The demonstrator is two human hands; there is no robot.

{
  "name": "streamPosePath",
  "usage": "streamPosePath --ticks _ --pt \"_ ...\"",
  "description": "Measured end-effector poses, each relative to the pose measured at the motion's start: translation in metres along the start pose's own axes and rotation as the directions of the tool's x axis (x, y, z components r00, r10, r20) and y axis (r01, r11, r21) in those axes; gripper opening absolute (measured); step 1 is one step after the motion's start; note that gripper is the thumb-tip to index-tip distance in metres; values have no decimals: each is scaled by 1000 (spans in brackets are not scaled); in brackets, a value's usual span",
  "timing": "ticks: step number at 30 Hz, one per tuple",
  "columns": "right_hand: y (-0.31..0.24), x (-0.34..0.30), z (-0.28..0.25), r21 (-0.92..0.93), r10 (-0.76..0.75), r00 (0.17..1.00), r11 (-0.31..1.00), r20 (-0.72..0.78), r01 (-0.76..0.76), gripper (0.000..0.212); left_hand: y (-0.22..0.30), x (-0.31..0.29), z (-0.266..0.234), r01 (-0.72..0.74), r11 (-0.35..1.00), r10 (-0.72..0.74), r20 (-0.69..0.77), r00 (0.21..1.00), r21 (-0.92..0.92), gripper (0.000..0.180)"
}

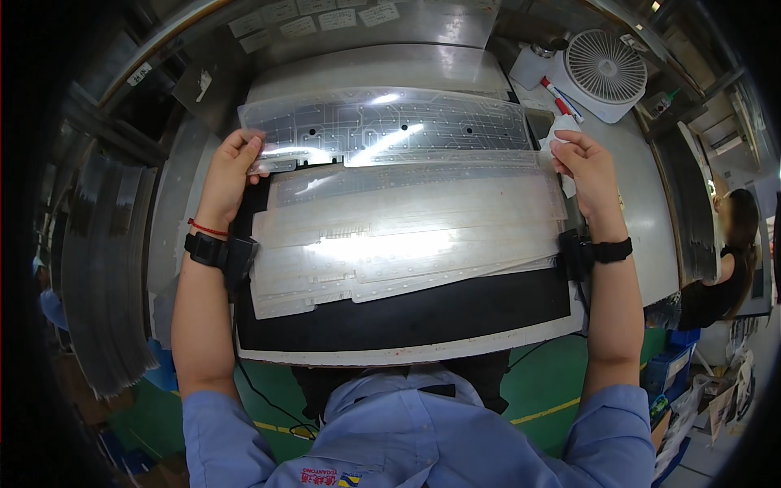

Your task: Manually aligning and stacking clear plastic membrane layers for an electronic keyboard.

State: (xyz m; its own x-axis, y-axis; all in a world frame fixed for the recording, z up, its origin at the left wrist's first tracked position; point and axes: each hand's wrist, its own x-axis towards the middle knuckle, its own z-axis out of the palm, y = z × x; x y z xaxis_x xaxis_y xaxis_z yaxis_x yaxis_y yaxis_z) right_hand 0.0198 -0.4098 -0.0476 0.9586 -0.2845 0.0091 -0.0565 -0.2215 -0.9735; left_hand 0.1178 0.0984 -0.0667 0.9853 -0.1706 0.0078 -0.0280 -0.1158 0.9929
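A long, clear plastic film sheet point(390, 114) printed with fine circuit lines, with a few dark round holes, is tilted up above the bench. My left hand point(236, 159) is closed on its left end, thumb on top. At the sheet's right end, my right hand point(587, 167) is closed with thumb and fingers pinched around a white wipe point(565, 126). Whether these fingers also touch the film cannot be made out. Beneath lie several similar clear film sheets point(285, 244), loosely stacked and slightly fanned, with glare across them. They rest on a black mat point(455, 313).
A white fan point(606, 69), a white bottle point(530, 67) and a red-capped marker point(561, 98) stand or lie at the back right. Tall stacks of sheets point(106, 268) fill the left side. Another person point(724, 268) is at the far right.
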Motion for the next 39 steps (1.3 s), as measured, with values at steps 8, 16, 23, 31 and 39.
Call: streamPosePath --ticks 8,16,23,31,39 --pt "-5 -2 11 200 -22 993 980 112 -1 37 4 -3 3 6 992 -3 20 1000 -130 18" --pt "-13 -10 14 79 -49 983 996 179 35 33 5 -3 5 10 991 -3 50 999 -136 19" --pt "-11 -7 12 147 -29 996 989 82 17 33 4 -3 3 41 989 -34 50 998 -144 18" --pt "1 4 -3 80 -57 996 995 68 51 20 3 -1 0 27 981 -11 85 996 -190 18" --pt "-29 -12 13 373 -9 1000 928 18 1 17 5 -8 5 -97 981 116 109 987 -167 8"
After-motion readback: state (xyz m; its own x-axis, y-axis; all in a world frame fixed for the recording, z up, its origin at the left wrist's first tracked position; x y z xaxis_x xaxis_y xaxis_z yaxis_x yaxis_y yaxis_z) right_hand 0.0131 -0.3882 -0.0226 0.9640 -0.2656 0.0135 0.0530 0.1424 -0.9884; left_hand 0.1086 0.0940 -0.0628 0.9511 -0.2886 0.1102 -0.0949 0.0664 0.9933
